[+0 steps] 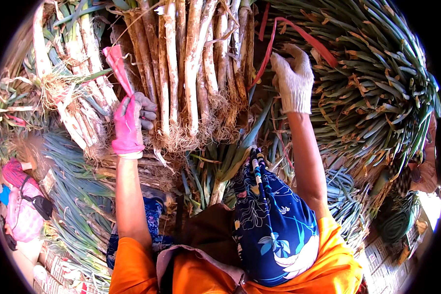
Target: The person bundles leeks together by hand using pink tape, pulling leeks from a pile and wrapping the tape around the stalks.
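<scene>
In the head view, my left hand point(134, 114), in a pink glove with a grey palm, grips one end of a red plastic strip point(118, 70) that stands up above the fist. My right hand point(295, 79), in a white knitted glove, is raised at the other side with thumb and fingers curled near a second length of red strip point(268, 51); whether it pinches the strip is unclear. Between the hands lies a bundle of long onion-like stalks point(193, 73), soil-stained, roots towards me. Whether the strip passes under the bundle is hidden.
Bundled stalks point(95, 88) lie at the upper left. A large heap of green leaves point(367, 84) fills the right. More green leaves point(73, 183) lie at the lower left, beside a person in pink point(24, 209). Patterned blue cloth point(279, 228) covers my knee.
</scene>
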### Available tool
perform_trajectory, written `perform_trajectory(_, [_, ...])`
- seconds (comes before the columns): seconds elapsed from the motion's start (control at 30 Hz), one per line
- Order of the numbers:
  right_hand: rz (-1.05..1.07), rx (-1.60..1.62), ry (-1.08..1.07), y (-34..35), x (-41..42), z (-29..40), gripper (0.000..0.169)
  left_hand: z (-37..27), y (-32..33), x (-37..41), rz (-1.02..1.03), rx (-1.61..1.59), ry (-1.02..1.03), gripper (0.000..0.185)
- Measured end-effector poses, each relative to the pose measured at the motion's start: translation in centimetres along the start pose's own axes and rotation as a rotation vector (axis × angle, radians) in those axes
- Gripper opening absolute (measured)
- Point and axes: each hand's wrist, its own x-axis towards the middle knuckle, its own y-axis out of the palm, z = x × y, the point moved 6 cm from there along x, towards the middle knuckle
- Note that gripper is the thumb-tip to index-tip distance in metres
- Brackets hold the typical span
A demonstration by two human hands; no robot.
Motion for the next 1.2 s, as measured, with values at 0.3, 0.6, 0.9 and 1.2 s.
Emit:
perform_trajectory(0.3, [0.242, -0.504, -0.469, 4.9, -6.9, 1.3, 0.075, 0.0, 1.9, -0.4, -0.231, -0.18, 0.091, 0.027])
perform_trajectory(0.6, [0.383, -0.674, -0.424, 9.2, -6.7, 1.3, 0.039, 4.4, 1.8, -4.6, -0.374, -0.125, 0.255, 0.008])
perform_trajectory(0.9, [0.587, -0.673, -0.292, 8.6, -11.2, -0.7, 0.033, 4.5, 3.3, -4.2, -0.587, 0.465, 0.527, 0.017])
perform_trajectory(1.2, [0.302, -0.637, -0.476, 5.6, -9.1, 2.8, 0.03, 3.8, 2.8, -4.5, -0.532, 0.484, 0.537, 0.018])
